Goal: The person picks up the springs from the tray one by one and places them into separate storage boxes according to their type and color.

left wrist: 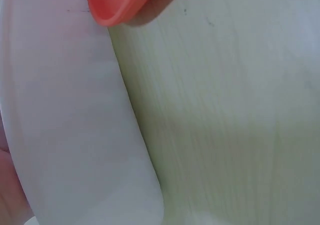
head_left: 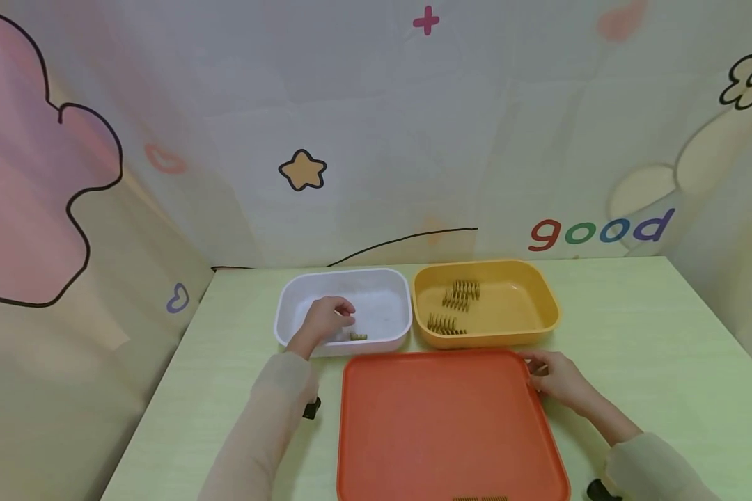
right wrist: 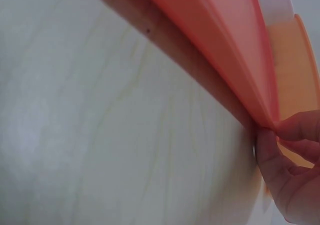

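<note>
My left hand (head_left: 327, 318) is over the white bin (head_left: 388, 285), fingers bent with a gap between thumb and fingertips and no object showing there. Just below its fingertips a small brass-coloured spring (head_left: 358, 337) lies in the bin. In the left wrist view the bin's outer wall (left wrist: 85, 120) hides most of this hand. At the far right corner of the red tray (head_left: 439, 417), my right hand (head_left: 558, 379) pinches the rim; the right wrist view shows thumb and fingers (right wrist: 300, 126) on that corner. Springs (head_left: 480, 499) lie at the tray's near edge.
A yellow bin (head_left: 520, 313) stands right of the white one and holds several springs (head_left: 456, 299) on its left side. Both bins sit at the back of the pale green table (head_left: 639, 334), against a printed cloth (head_left: 382, 139). The red tray lies in front of them.
</note>
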Motion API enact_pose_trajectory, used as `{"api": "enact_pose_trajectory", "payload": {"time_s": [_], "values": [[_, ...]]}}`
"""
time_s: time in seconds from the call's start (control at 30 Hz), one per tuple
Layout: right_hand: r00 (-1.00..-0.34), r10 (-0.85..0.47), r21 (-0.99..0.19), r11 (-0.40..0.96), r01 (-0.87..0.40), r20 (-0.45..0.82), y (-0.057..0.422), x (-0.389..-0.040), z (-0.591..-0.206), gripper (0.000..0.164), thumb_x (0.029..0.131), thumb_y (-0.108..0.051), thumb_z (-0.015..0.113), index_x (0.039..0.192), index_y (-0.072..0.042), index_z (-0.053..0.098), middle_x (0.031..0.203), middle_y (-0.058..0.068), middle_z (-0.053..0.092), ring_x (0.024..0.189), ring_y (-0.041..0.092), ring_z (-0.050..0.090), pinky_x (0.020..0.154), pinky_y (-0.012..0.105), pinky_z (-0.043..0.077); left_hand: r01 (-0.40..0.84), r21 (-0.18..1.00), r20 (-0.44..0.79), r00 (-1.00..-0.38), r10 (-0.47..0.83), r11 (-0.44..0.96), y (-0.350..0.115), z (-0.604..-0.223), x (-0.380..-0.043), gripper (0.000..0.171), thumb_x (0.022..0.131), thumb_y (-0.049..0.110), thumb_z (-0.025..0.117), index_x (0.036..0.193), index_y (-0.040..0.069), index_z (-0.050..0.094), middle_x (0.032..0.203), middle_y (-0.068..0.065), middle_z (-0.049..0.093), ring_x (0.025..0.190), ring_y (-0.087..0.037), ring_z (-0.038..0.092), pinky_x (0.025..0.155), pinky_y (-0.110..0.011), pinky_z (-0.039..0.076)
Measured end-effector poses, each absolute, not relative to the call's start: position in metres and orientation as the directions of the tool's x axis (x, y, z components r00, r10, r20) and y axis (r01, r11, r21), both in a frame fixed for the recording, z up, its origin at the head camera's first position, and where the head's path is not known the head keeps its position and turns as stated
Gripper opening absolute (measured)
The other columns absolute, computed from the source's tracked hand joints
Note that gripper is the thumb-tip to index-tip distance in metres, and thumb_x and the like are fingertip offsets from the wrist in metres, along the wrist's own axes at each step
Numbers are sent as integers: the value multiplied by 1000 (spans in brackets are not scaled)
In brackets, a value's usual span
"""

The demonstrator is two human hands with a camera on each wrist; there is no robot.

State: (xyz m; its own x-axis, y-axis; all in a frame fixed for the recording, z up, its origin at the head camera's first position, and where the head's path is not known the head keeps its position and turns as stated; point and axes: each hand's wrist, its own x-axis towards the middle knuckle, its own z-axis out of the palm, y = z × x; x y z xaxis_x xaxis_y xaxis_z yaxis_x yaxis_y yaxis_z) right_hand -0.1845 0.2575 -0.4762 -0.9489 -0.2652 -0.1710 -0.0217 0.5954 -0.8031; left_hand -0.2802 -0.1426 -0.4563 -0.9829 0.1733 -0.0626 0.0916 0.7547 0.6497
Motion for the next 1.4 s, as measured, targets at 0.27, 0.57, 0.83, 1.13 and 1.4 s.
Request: {"api": "enact_pose_trajectory", "payload": {"time_s": [0.27,0.57,0.83,1.13,1.4], "values": [[-951,-263,-787,615,-36,-162,257,-185,-477,42,75,6,53,117,11,48,89,18,56,74,19,57,54,26,49,122,703,-19,-982,190,701,-145,-452,-275,18,76,9,65,92,2,64,85,-9,65,78,-20,59,71,-26,46],[-952,-265,-781,622,-48,-153,257,-186,-478,43,74,6,53,116,11,49,86,15,56,72,16,55,54,25,48,145,727,23,-982,188,671,-145,-442,-268,20,77,12,64,95,3,65,86,-7,65,77,-19,58,73,-28,46],[-951,-263,-782,622,-41,-159,257,-186,-478,44,73,6,52,117,11,48,86,15,56,72,17,55,54,25,49,170,756,40,-976,214,632,-144,-436,-260,21,77,13,65,96,4,64,87,-7,65,76,-17,57,73,-27,46],[-948,-276,-798,601,-40,-160,257,-185,-476,43,75,6,53,117,11,48,88,19,57,70,18,57,52,27,50,201,770,50,-965,257,605,-138,-429,-248,20,77,13,65,96,5,64,85,-5,64,73,-15,56,68,-23,46],[-950,-267,-793,608,-36,-161,256,-184,-475,43,72,8,53,115,13,48,89,20,56,72,20,57,53,26,49,221,791,66,-958,279,570,-135,-425,-239,16,77,13,65,92,11,65,83,-4,64,69,-11,54,66,-23,45]]}}
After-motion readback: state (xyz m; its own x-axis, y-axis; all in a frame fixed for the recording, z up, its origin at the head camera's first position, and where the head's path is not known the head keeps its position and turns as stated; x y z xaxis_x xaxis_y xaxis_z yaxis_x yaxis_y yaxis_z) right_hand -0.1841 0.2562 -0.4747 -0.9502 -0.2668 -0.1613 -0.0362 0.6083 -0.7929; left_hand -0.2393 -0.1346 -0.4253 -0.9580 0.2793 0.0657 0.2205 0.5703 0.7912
